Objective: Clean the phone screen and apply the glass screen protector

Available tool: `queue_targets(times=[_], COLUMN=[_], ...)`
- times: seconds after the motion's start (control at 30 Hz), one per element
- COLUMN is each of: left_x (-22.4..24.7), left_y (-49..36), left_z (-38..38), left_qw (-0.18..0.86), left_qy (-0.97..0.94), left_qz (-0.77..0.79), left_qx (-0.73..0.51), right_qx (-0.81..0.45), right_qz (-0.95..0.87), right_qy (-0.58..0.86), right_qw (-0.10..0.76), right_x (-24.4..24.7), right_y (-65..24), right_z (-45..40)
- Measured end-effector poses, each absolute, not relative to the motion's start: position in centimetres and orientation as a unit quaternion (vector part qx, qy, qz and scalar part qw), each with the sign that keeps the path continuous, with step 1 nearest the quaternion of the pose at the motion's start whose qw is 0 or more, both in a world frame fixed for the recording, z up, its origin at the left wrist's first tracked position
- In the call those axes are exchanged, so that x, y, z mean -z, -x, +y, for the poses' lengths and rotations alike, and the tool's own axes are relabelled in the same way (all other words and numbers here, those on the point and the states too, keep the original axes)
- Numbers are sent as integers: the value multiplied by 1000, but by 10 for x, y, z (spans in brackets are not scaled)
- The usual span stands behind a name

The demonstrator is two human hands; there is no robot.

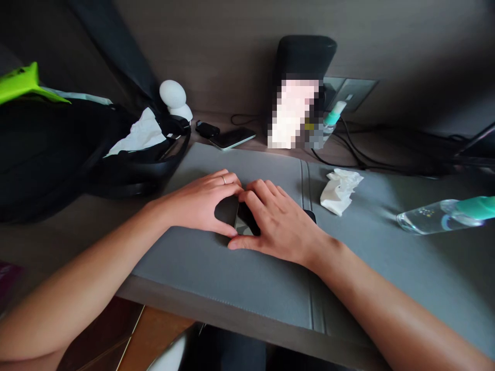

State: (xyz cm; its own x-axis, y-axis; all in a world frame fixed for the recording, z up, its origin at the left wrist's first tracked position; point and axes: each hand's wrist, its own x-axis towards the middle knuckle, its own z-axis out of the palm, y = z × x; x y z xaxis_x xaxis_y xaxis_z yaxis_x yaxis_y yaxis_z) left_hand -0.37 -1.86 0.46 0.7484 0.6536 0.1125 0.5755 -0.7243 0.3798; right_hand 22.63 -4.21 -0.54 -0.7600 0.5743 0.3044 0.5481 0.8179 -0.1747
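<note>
A dark, glossy smartphone [247, 222] lies flat on the grey desk mat [185, 263], mostly covered by my hands. My left hand [207, 201] curves around its left end, thumb at the near corner and fingers at the far corner. A ring shows on one of its fingers. Over the phone arches my right hand [276, 221], with the thumb along the near edge and the fingers along the far edge. The phone's right end pokes out beyond that hand. To the right sits a crumpled white tissue [341, 190].
A clear spray bottle [429, 216] lies at the right. Behind the mat are another phone [234, 138], a small black object [208, 129] and a white rounded device [174, 98]. A black bag [50, 154] fills the left. Cables [351, 152] trail along the wall.
</note>
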Motion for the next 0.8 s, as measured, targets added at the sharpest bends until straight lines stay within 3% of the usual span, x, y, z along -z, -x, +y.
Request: queue_targets(times=[0.47,0.8], left_x=[-7,-9], left_y=[3,4], left_z=[-21,-27], left_qw=[150,133], left_qy=[-924,-925], left_qz=[324,330], left_qx=[-138,-131], right_qx=[-22,-141], right_qz=[-936,-872], right_qy=[292,398], right_qw=[195,248], right_x=[-1,-23], right_y=[-232,-347], right_z=[-45,-52])
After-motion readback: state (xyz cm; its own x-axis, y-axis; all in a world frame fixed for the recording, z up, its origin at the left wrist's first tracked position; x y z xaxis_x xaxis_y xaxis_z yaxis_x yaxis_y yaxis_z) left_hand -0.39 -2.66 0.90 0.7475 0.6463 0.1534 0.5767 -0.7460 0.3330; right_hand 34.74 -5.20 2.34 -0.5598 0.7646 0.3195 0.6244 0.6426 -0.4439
